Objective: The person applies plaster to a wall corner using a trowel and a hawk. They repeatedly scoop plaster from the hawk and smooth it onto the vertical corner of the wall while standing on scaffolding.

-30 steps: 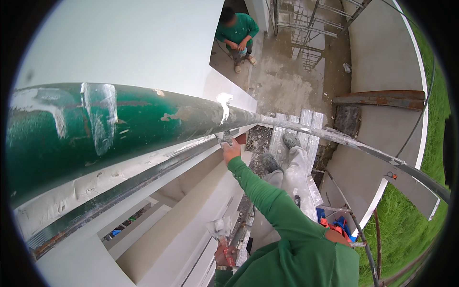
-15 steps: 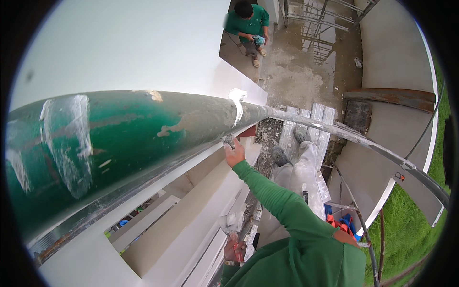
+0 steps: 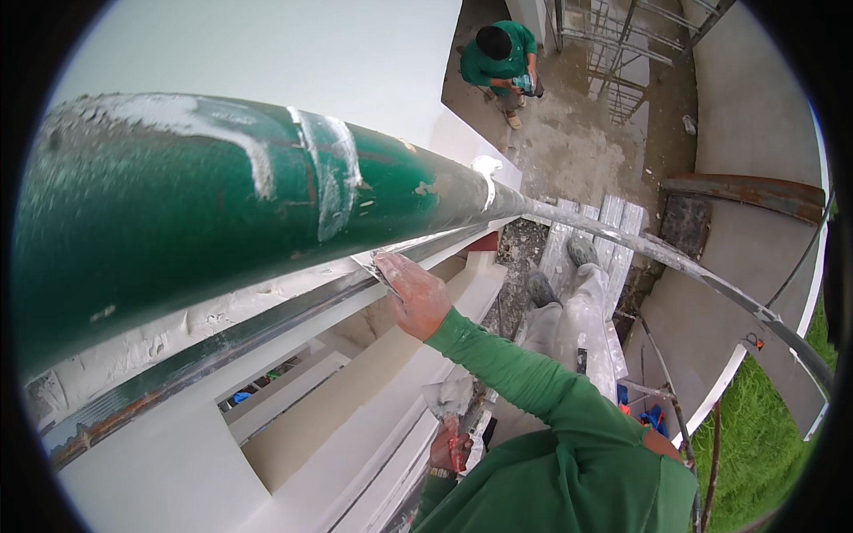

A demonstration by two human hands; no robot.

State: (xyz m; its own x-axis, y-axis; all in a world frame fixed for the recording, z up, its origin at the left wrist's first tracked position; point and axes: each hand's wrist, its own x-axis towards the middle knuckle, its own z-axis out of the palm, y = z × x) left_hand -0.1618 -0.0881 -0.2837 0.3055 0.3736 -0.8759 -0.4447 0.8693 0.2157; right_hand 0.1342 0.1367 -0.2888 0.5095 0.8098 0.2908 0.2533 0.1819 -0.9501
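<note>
My right hand [image 3: 414, 295] is closed on a small flat metal scraper [image 3: 373, 266]. It reaches just under a thick green pipe [image 3: 222, 186], which is smeared with white compound. The blade is at a ledge strip [image 3: 240, 306] coated in uneven white compound. Lower down, my left hand [image 3: 444, 449], with a watch at its wrist, grips a putty knife by its red handle [image 3: 457, 440]. White compound lies on that knife's wide blade [image 3: 447, 396].
Pale metal planks [image 3: 613, 231] lie under my boots. A thin rail [image 3: 649, 249] runs to the right. Below stands a person in green [image 3: 506, 58] holding something. Scaffold frames [image 3: 622, 35] stand beyond. A wall opening [image 3: 275, 400] lies at left.
My right hand has moved left and slightly down along the pipe, and its blade now shows more clearly. The view has shifted left. My left hand still holds the putty knife.
</note>
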